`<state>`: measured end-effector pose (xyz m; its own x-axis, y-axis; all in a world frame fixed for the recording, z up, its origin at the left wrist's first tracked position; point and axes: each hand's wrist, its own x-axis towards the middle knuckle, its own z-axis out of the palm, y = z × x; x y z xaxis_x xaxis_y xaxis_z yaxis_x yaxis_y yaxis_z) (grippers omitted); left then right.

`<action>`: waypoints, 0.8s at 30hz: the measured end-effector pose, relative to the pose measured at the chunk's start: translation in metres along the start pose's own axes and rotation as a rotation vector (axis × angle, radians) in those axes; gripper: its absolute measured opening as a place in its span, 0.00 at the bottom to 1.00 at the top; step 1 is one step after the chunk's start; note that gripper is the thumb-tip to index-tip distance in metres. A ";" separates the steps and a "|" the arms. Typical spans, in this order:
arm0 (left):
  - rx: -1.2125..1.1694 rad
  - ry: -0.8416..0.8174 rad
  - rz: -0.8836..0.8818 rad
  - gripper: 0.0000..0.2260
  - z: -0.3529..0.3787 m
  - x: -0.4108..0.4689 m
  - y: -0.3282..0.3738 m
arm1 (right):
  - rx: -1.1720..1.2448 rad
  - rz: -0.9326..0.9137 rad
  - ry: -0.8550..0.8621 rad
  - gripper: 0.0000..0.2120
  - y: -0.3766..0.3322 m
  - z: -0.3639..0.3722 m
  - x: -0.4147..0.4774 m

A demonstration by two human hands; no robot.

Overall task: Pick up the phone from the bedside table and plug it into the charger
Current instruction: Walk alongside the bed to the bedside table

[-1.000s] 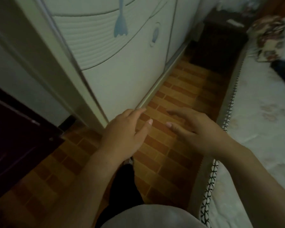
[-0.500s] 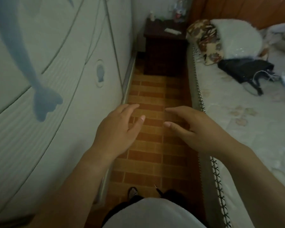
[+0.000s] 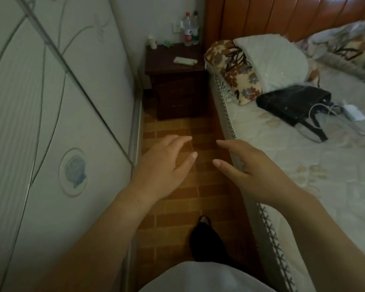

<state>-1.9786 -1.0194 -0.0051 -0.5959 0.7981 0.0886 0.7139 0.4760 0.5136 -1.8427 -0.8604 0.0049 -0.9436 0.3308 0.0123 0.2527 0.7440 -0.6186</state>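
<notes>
Both the left hand (image 3: 162, 167) and right hand (image 3: 255, 171) are held out released, empty; the phone (image 3: 184, 60) is seen well ahead on the desk (image 3: 167, 64).

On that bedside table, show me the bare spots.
The bedside table is bare along its front and left, beside the phone. The back edge is crowded: white cup at left, two bottles at right.

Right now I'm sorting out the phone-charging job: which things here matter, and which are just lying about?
For the job: phone, bedside table, charger with white cable.
Lying about: two bottles, black bag, floral pillow, white pillow.
</notes>
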 end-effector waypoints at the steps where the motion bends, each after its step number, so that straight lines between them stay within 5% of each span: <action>1: 0.003 0.002 -0.002 0.22 -0.004 0.025 -0.003 | -0.003 -0.009 0.006 0.26 0.006 -0.009 0.024; 24: 0.007 0.062 -0.018 0.22 -0.064 0.470 -0.183 | 0.019 -0.065 0.001 0.29 0.081 -0.072 0.505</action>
<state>-2.4130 -0.7555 -0.0029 -0.6305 0.7649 0.1320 0.7050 0.4932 0.5097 -2.2834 -0.5913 0.0177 -0.9577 0.2827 0.0533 0.1870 0.7526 -0.6314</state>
